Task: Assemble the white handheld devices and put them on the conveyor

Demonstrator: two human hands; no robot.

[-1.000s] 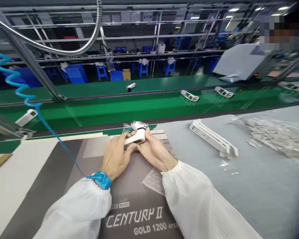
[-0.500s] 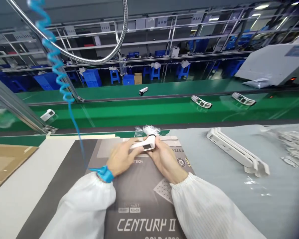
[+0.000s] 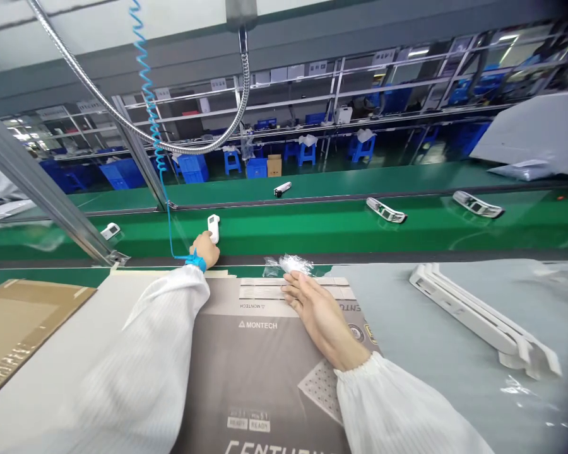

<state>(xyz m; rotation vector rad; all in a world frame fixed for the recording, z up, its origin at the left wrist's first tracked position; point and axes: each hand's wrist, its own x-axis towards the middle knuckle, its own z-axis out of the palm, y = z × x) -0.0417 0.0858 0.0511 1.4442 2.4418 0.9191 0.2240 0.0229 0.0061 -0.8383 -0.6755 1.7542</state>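
My left hand (image 3: 205,250), with a blue wrist strap, reaches over the green belt (image 3: 265,230) with its fingers closed on the lower end of a white handheld device (image 3: 213,228). The device's small dark window faces up. My right hand (image 3: 319,315) is over the far part of a grey printed cardboard box (image 3: 260,372), fingers apart and holding nothing. Its fingertips are near a crumpled clear plastic bag (image 3: 295,265) at the box's far edge.
White device parts lie on the belt, one (image 3: 110,231) at left and two (image 3: 385,210) at right. Long white mouldings (image 3: 478,315) rest on the grey mat at right. Brown cardboard (image 3: 23,321) is at left. A coiled blue cord (image 3: 154,126) hangs from above.
My left hand has moved forward and left from the box to the belt with the white device. My right hand has let go of the device and opened. The view has tilted up.
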